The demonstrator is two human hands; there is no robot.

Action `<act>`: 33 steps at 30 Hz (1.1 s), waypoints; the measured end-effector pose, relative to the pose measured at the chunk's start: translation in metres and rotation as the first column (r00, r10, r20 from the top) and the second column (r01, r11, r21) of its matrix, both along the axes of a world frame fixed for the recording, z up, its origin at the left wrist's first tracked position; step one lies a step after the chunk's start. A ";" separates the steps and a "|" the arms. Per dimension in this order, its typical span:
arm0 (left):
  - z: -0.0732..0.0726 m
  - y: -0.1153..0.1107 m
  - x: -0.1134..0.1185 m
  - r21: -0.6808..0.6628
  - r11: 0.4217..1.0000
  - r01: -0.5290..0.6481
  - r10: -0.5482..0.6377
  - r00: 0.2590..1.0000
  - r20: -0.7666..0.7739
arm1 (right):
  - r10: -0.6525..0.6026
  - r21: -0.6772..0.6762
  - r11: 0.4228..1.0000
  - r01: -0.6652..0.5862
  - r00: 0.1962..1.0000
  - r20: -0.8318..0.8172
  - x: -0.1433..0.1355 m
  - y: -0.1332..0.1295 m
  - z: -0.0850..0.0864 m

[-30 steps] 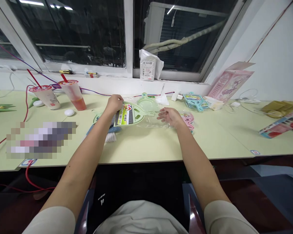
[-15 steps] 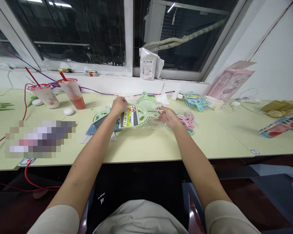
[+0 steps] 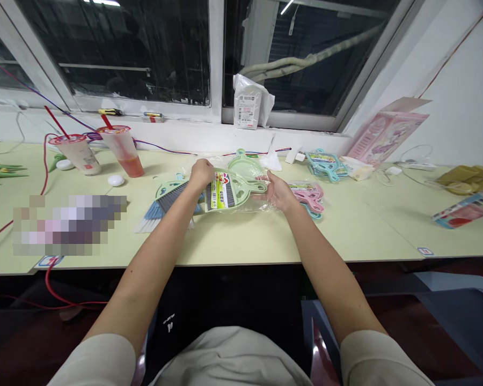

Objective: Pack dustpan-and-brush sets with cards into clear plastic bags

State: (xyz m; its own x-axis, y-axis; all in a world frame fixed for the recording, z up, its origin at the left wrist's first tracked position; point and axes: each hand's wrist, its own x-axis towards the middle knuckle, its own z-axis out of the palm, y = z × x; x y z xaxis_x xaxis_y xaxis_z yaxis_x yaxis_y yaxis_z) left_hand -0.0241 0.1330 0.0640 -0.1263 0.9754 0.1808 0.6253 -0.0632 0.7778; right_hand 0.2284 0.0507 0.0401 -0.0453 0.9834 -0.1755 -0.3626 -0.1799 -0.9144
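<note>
A light green mini dustpan (image 3: 239, 188) with a dark brush and a printed label lies in clear plastic wrap, raised a little over the table. My left hand (image 3: 202, 174) is closed on its upper left edge. At the handle end, my right hand (image 3: 279, 192) holds the wrapped dustpan, thumb above and fingers below, partly behind the film. Behind it lies a second green dustpan (image 3: 243, 163). Under and beside my left forearm are a green dustpan (image 3: 167, 187) and blue-bristled brushes (image 3: 155, 210). Pink dustpans (image 3: 312, 195) lie just right of my right hand.
Blue packaged dustpans (image 3: 326, 165) lie farther right, near a pink box (image 3: 388, 134). Two drink cups with red straws, one a pink drink (image 3: 131, 163), stand back left. A white package (image 3: 248, 107) rests on the sill. A red cable (image 3: 46, 161) crosses the table's left side.
The view has shifted slightly. My left hand and the wrapped dustpan have tilted a little, its label turning more towards me. Both hands keep their hold.
</note>
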 end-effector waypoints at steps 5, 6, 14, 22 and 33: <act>-0.005 0.006 0.000 -0.030 1.000 0.006 -0.003 0.996 0.085 | -0.014 -0.014 1.000 0.013 1.000 -0.017 -0.003 0.002 -0.002; -0.006 0.008 0.000 -0.029 0.999 0.014 -0.011 0.993 0.118 | -0.007 -0.014 1.000 0.007 1.000 -0.022 -0.003 0.001 -0.002; -0.013 0.010 0.004 -0.006 0.999 0.036 -0.032 0.951 0.309 | -0.020 -0.029 0.999 0.020 1.000 -0.017 -0.002 -0.003 -0.001; -0.007 0.004 0.003 -0.093 0.995 0.019 0.024 0.898 0.440 | -0.040 0.021 0.999 0.040 0.999 -0.018 -0.001 0.001 -0.006; 0.013 -0.029 -0.004 -0.262 0.721 0.641 -0.133 0.500 0.856 | -0.124 0.052 0.990 0.128 0.990 -0.073 0.018 0.008 -0.008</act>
